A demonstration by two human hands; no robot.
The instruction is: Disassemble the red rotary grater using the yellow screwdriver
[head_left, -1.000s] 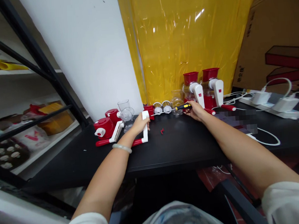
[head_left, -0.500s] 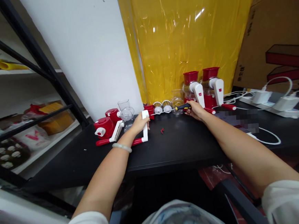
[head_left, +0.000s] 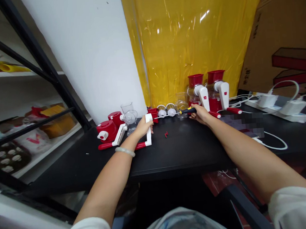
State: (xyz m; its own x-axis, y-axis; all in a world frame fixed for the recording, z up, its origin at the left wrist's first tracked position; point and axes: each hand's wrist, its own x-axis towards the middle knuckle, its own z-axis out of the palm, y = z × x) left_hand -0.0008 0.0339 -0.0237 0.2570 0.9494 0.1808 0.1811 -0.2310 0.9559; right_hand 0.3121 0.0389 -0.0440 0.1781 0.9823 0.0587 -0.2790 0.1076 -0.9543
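Observation:
My left hand (head_left: pixel 143 127) grips a white crank handle (head_left: pixel 149 137) with a red grip near its upper end. In my right hand (head_left: pixel 200 113) is a screwdriver (head_left: pixel 187 110) with a black and yellow handle, held almost level. Its thin shaft points left, and the tip reaches the upper end of the crank; exact contact is too small to make out. Small red pieces (head_left: pixel 166 134) lie on the black table between my hands. Behind them stand two round metal-and-white drums (head_left: pixel 171 109) and a red part (head_left: pixel 153 113).
Red grinder bases (head_left: pixel 108 131) and a clear hopper (head_left: pixel 129 113) stand left of my left hand. Two assembled red-and-white grinders (head_left: pixel 217 91) stand at the back right. A power strip (head_left: pixel 277 108) with white cables lies farther right on the black table (head_left: pixel 172 155).
Both hands hold nearly the same place, with the screwdriver still pointed at the crank. The view has shifted very slightly.

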